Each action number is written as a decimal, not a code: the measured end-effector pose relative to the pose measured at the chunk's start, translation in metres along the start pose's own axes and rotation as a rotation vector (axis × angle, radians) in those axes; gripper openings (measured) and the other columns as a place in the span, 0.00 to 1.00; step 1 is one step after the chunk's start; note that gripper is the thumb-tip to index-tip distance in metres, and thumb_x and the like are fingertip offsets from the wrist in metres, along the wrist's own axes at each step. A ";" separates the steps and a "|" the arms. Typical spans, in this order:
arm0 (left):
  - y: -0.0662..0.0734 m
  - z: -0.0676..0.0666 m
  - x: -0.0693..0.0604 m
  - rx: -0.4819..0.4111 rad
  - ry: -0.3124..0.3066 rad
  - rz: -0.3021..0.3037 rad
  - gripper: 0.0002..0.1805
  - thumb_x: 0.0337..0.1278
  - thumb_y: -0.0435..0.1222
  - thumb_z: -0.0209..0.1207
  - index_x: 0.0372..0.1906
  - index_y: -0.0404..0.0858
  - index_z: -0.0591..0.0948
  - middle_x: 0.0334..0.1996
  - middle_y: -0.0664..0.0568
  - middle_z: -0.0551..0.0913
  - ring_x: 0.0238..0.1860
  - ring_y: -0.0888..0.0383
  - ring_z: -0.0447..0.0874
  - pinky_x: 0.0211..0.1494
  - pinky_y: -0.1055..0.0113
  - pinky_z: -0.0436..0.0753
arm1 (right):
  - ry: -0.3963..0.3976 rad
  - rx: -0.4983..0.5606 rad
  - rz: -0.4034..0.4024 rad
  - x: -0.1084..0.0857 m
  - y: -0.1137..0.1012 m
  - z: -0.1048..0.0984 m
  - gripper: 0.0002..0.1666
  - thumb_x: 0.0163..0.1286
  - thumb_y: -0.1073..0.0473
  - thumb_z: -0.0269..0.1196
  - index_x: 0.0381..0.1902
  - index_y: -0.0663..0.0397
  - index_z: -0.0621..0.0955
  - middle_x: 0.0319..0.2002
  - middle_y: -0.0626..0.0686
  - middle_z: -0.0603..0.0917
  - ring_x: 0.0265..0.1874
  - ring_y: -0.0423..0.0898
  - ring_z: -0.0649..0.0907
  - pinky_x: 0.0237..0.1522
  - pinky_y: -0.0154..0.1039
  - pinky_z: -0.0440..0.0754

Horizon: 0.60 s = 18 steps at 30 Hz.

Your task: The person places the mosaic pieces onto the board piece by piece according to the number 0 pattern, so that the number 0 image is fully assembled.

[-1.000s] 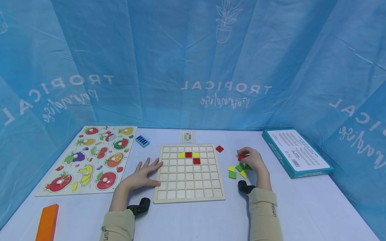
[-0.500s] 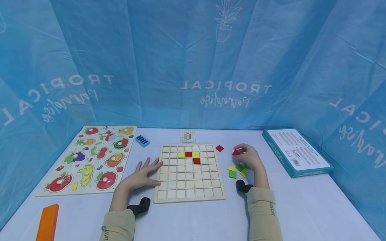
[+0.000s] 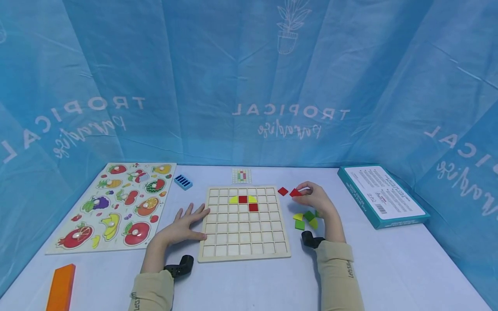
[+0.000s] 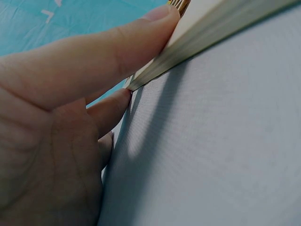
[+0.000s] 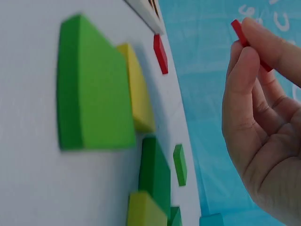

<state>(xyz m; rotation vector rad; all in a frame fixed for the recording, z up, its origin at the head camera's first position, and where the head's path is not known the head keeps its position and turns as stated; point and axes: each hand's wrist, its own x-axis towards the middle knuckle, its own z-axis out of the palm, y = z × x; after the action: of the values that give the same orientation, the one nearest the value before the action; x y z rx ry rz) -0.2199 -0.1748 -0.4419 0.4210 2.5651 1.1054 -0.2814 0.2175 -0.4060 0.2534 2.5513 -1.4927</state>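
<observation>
My right hand [image 3: 318,200] pinches a red tile [image 5: 240,33] between thumb and fingertips, raised above the table. On the table just left of it lies another red tile [image 3: 282,191]. Below the hand is a loose group of green and yellow tiles, among them a green square [image 3: 299,225] and a yellow piece [image 3: 298,216]. My left hand [image 3: 180,229] has its fingers spread, with thumb and fingertips touching the left edge of the wooden grid board [image 3: 244,260]. Two yellow pieces flank a red square [image 3: 243,199] in the board's upper cells, and a second red square [image 3: 253,207] sits diagonally below.
A small pattern card [image 3: 242,176] lies behind the board. At left are a fruit puzzle board [image 3: 113,207], a blue slotted piece [image 3: 183,182] and an orange block [image 3: 61,287]. A teal box [image 3: 383,196] lies at right; a blue curtain hangs behind.
My right hand has lifted the red tile from the pile and carried it left, close to the loose red tile by the board. My left hand has stayed at the board's edge.
</observation>
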 end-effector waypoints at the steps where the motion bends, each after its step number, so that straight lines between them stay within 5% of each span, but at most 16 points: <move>1: 0.000 0.000 0.000 0.000 0.000 0.001 0.48 0.42 0.47 0.67 0.69 0.37 0.59 0.72 0.39 0.47 0.71 0.39 0.25 0.69 0.44 0.25 | -0.004 0.008 -0.005 0.000 -0.002 0.002 0.25 0.55 0.57 0.68 0.49 0.53 0.73 0.45 0.58 0.77 0.41 0.52 0.77 0.44 0.40 0.79; 18: 0.000 0.000 0.000 0.011 0.001 0.009 0.48 0.42 0.48 0.66 0.69 0.37 0.59 0.72 0.39 0.47 0.71 0.38 0.26 0.69 0.43 0.25 | -0.091 0.119 -0.029 -0.004 -0.022 0.030 0.17 0.60 0.60 0.64 0.47 0.55 0.79 0.45 0.57 0.79 0.39 0.49 0.79 0.40 0.34 0.81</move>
<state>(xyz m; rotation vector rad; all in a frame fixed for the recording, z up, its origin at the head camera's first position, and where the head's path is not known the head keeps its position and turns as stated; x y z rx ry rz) -0.2195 -0.1748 -0.4418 0.4350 2.5741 1.0955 -0.2804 0.1803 -0.4013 0.1613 2.4090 -1.6303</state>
